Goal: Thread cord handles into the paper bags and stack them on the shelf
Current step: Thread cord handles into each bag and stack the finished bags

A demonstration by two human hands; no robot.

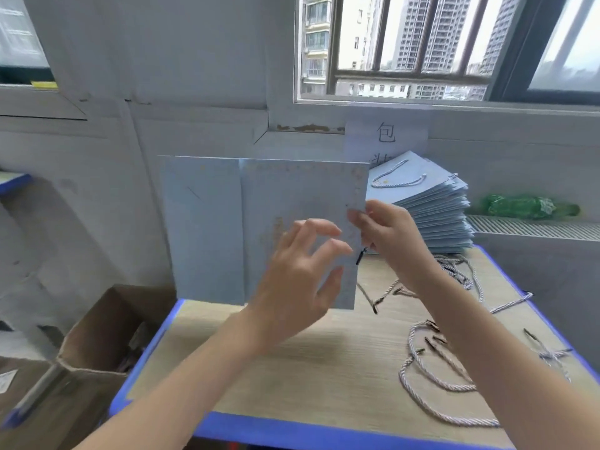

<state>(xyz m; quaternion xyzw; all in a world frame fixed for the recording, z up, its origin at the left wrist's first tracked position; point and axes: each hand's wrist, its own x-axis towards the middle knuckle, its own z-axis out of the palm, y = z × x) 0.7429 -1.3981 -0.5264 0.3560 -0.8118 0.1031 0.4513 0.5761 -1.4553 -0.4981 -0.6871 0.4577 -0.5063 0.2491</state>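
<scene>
Bag in hand: a flat, folded pale blue paper bag [227, 228] is held upright in the air above the far part of the table, its broad face toward the camera and a vertical fold line left of its middle.
Right hand: the right hand [389, 235] pinches the bag's right edge between thumb and fingers; a dark cord tip [360, 256] sticks out just below that grip, at the bag's edge.
Left hand: the left hand [302, 280] sits in front of the bag's lower right part, fingers spread and loosely curved, gripping nothing; whether the fingertips touch the paper is hard to tell.
Hidden: the bag's lower right corner is covered by the left hand, and the cord behind the dark tip cannot be followed.
Stack: a pile of finished bags [431, 216] lies at the table's far right, just behind the right hand, with a cord handle looped on the top one.
Loose cords: twisted white cord handles [431, 378] with dark tips lie scattered over the right side of the table [292, 384], which has a wood-look top and blue edging.
Box: an open cardboard box [97, 336] stands on the floor left of the table; its contents are dark and unclear.
Beyond: a paper sign [386, 134] with printed characters hangs on the wall under the window [422, 47], partly hidden by the bags; a green bottle [526, 206] lies on the ledge at right.
</scene>
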